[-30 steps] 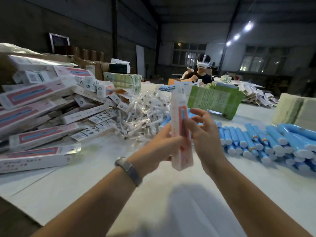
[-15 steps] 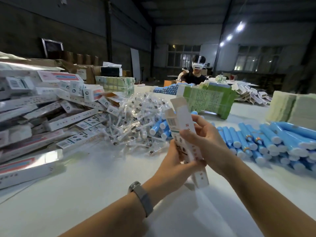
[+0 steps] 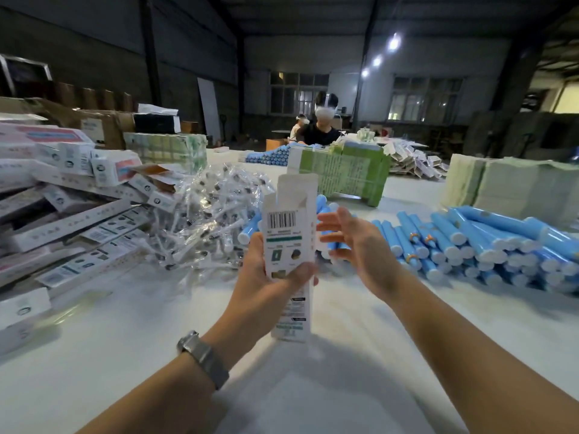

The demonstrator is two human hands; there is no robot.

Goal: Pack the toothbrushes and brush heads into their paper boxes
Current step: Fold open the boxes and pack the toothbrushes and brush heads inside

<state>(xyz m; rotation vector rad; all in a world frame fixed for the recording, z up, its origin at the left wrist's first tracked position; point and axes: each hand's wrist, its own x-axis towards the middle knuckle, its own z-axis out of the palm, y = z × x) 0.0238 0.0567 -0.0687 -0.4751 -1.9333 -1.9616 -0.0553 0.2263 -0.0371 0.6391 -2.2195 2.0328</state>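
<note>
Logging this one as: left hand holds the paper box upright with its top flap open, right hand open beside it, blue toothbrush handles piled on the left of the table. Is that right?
Not quite. The blue toothbrush handles are piled on the right of the table, not the left, as the head view shows. The rest holds: the left hand holds the paper box upright with its top flap open, and the right hand is open beside it.
</note>
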